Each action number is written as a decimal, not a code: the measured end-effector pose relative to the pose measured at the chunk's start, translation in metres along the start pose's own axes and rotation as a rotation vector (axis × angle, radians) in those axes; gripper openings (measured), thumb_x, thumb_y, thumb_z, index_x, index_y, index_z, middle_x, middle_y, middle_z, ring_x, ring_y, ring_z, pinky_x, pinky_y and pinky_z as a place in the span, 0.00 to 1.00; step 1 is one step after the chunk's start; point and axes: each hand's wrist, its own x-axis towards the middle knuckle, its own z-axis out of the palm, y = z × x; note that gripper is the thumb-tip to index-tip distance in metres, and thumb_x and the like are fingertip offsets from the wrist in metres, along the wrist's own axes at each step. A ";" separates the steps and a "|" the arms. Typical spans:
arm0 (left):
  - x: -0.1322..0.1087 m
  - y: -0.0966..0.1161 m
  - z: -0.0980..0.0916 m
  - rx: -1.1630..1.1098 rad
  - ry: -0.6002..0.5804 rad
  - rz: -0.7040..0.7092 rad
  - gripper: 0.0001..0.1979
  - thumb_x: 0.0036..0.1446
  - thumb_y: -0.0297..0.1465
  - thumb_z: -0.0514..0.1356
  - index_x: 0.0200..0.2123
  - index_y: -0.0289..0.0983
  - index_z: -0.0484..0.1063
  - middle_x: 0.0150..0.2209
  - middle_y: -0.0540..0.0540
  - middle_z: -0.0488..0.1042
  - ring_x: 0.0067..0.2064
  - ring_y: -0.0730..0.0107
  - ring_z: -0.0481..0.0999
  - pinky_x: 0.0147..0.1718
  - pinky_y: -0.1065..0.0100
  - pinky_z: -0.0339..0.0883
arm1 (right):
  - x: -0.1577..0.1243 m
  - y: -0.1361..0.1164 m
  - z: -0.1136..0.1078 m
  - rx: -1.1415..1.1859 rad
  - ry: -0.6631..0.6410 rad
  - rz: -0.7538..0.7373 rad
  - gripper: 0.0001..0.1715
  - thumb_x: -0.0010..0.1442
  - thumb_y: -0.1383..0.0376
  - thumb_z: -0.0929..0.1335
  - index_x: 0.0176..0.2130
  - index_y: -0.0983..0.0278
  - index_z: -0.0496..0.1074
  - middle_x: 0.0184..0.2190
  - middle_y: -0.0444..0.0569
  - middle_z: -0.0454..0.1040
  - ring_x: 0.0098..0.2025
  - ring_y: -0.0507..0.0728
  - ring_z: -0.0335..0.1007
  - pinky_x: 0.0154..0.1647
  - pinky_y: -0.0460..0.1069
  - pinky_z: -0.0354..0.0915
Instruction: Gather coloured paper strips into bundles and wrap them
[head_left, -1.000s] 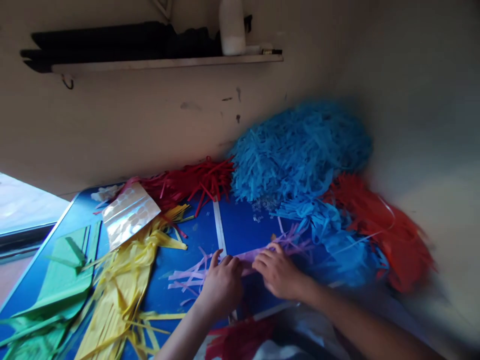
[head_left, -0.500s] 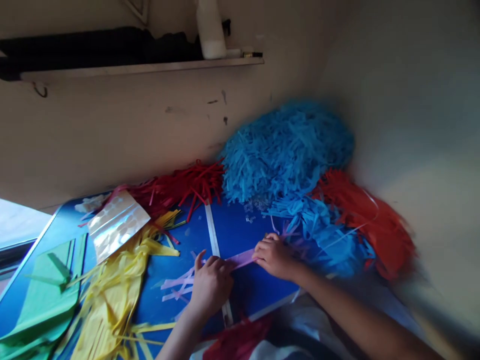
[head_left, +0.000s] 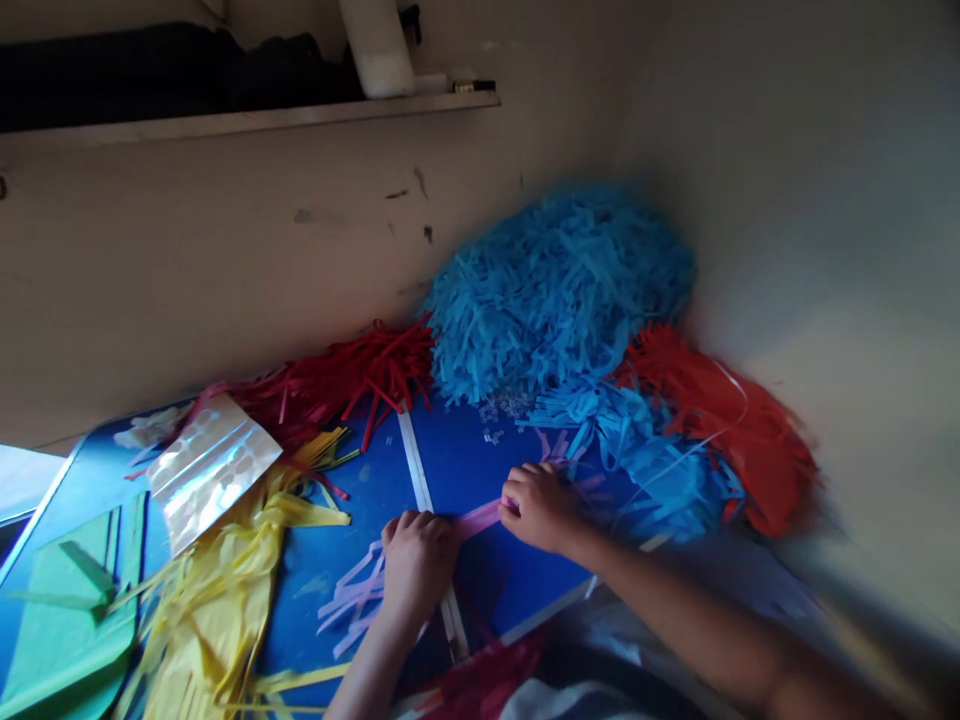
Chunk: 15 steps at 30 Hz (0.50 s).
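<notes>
A strip of lilac tissue paper [head_left: 478, 518] stretches between my two hands, just over the blue table [head_left: 495, 590]. Its ends are cut into thin fringe, spreading out left of my left hand and beyond my right. My left hand [head_left: 421, 560] is closed round one side of the strip. My right hand [head_left: 541, 506] grips the other side, its fingers curled over the paper. Close to my right hand lies blue fringed tissue [head_left: 637, 440]. Yellow fringed tissue paper [head_left: 225, 600] lies to the left of my left hand.
A large blue fringe heap [head_left: 562, 290] stands against the wall, with red fringe [head_left: 352, 375] to its left and orange-red fringe [head_left: 727, 430] to its right. Green tissue [head_left: 67, 610] and a shiny sheet [head_left: 214, 470] lie at left. Above runs a wall shelf [head_left: 300, 122].
My left fingers, partly raised before, are now folded down on the lilac strip. My right hand keeps its grip. The view has shifted slightly, so most things sit further left.
</notes>
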 end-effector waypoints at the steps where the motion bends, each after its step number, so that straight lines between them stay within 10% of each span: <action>1: 0.001 0.001 0.000 0.004 -0.001 -0.011 0.14 0.62 0.32 0.55 0.25 0.40 0.75 0.30 0.47 0.78 0.40 0.60 0.72 0.43 0.58 0.55 | 0.000 0.000 0.001 0.000 0.003 -0.001 0.08 0.56 0.67 0.68 0.25 0.64 0.69 0.30 0.45 0.71 0.38 0.55 0.65 0.40 0.52 0.49; 11: 0.007 0.006 -0.006 0.065 -0.043 -0.057 0.16 0.62 0.34 0.54 0.25 0.40 0.75 0.30 0.47 0.79 0.40 0.58 0.74 0.41 0.58 0.55 | 0.002 0.000 0.002 0.046 0.011 0.030 0.09 0.54 0.68 0.69 0.24 0.63 0.68 0.29 0.45 0.72 0.37 0.56 0.65 0.40 0.52 0.49; 15: 0.006 0.003 -0.012 0.108 -0.015 -0.059 0.11 0.62 0.35 0.55 0.39 0.39 0.76 0.37 0.42 0.79 0.42 0.55 0.74 0.42 0.56 0.56 | 0.002 0.004 -0.006 0.081 0.038 0.088 0.05 0.55 0.66 0.70 0.35 0.63 0.71 0.33 0.45 0.74 0.39 0.56 0.67 0.42 0.52 0.51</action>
